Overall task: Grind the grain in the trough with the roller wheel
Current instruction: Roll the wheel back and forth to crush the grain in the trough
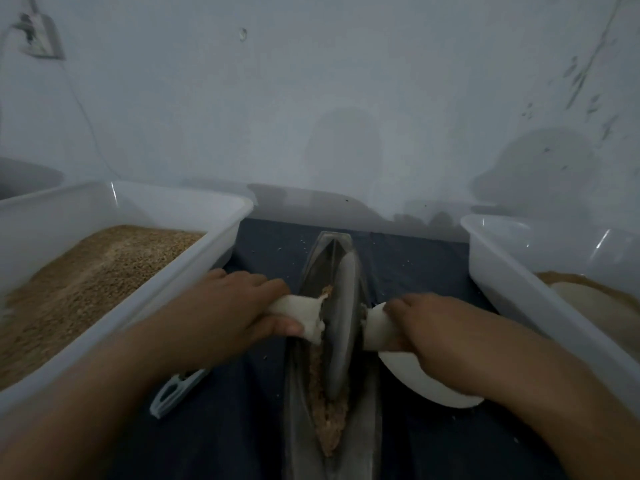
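We have left hand and right hand fingers curled round the roller wheel handles; wheel sits in the trough on grain.

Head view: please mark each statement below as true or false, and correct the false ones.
1. Both hands, left hand and right hand, grip the cloth-wrapped handles of the roller wheel. True.
2. The trough holds no grain. False: crushed grain lies along it.
3. The tub on the left holds brown grain. True.
4. The wheel lies flat on the dark cloth. False: it stands on edge in the trough.
5. A white bowl sits under the right hand. True.
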A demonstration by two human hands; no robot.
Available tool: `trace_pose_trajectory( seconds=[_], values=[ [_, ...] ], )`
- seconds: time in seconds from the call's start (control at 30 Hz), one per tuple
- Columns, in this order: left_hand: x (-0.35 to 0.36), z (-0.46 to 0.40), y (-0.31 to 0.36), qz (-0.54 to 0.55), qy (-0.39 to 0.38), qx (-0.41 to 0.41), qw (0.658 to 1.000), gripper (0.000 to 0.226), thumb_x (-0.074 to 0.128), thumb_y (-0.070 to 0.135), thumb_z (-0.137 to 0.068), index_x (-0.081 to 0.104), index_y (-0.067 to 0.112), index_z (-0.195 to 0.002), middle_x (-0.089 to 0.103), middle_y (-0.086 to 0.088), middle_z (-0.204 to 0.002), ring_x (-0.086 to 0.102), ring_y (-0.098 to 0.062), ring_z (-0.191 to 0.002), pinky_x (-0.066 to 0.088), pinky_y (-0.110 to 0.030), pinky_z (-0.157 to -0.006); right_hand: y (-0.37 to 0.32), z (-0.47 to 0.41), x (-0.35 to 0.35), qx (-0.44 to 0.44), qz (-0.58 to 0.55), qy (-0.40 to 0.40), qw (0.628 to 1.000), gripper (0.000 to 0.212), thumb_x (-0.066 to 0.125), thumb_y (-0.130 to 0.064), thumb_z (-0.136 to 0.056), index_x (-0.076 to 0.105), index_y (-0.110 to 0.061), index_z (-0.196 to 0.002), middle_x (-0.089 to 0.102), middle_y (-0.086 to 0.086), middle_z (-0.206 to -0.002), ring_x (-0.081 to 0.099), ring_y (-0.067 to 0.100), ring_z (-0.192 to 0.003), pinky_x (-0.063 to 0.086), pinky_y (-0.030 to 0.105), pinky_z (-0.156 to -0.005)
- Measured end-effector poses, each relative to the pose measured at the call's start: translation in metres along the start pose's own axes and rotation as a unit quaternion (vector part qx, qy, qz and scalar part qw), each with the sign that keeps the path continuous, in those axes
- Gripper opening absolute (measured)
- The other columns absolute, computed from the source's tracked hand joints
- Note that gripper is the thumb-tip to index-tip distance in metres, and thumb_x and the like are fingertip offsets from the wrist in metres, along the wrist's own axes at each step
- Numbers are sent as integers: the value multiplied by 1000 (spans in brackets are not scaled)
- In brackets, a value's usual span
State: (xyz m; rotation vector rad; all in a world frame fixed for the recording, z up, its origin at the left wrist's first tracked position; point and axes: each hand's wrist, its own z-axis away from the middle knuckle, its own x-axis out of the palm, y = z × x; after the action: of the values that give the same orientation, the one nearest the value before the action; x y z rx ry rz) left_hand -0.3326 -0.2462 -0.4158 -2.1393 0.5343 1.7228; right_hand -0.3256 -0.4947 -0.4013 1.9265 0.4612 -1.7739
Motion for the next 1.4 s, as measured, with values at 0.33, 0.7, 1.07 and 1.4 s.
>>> trace_pose_trajectory(
  seconds=[0.33,0.7,1.07,1.4],
  values=[
    [29,-22,-6,-74,109,-85,988,80,1,74,-77,48,26,-119,55,8,-108,52,-14,-99,34,-27,-82,12,-32,22,21,54,107,993,30,37,-25,-97,35,-19,-127,43,-1,-125,39,15,-111,28,25,-87],
    [-6,4,-4,44,-42,10,998,73,-1,85,-61,43,39,-98,49,18,-87,48,4,-81,36,-17,-73,-1,7,-8,-36,-11,-21,999,19,43,-20,-97,45,-18,-115,49,-3,-118,45,7,-90,29,10,-52],
    [38,-29,-7,-81,113,-118,983,65,19,69,-85,45,27,-127,54,5,-118,49,-17,-108,31,-29,-88,17,-39,28,23,45,141,989,35,35,-30,-99,34,-20,-132,43,-2,-129,39,14,-114,27,24,-92],
    [-5,5,-13,136,-50,9,989,55,26,81,-73,51,38,-97,55,16,-86,53,4,-79,44,-23,-75,-11,9,-8,-10,14,24,1000,26,47,-25,-94,49,-17,-119,52,-1,-106,47,20,-86,26,20,-57]
  ],
)
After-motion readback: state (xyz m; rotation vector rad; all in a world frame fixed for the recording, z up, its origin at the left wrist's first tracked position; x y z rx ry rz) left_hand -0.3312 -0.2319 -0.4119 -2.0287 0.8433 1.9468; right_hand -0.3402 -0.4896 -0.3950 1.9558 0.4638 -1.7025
